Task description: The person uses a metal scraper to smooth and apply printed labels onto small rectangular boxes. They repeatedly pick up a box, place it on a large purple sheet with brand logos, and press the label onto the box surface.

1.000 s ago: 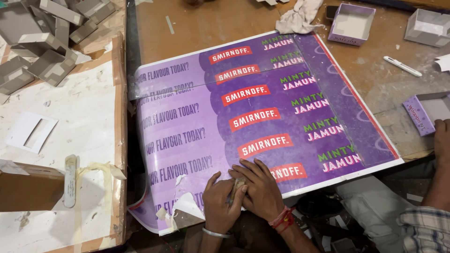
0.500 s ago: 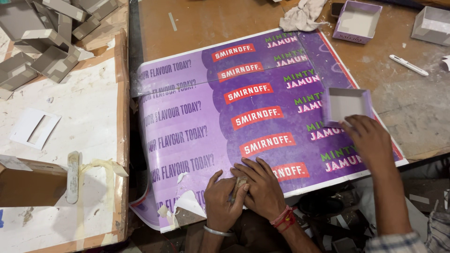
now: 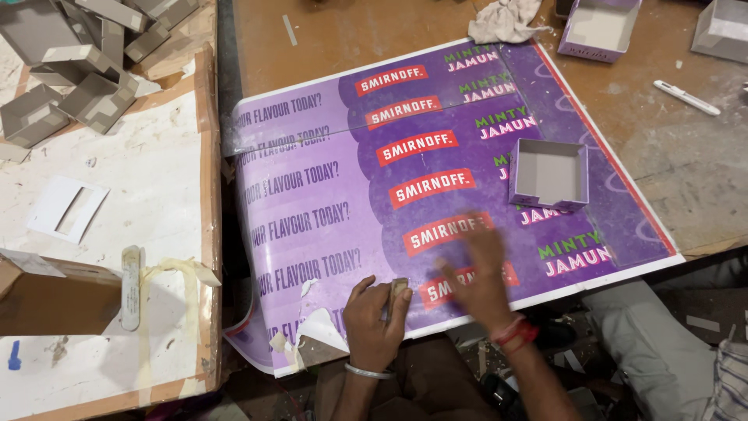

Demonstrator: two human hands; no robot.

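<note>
A: While your left hand (image 3: 374, 320) grips that small tan block (image 3: 399, 287) on the purple printed sheet's (image 3: 327, 210) near edge, keep it flat and press evenly, w/ no tilt.
B: And the right hand (image 3: 479, 277)?
A: Blurred over the sheet, looks open, fingers spread. Sheet's glossy, lies across the wooden table (image 3: 662, 148); near-left corner is torn and curled. Small open box (image 3: 549, 175) sits on it.
</note>
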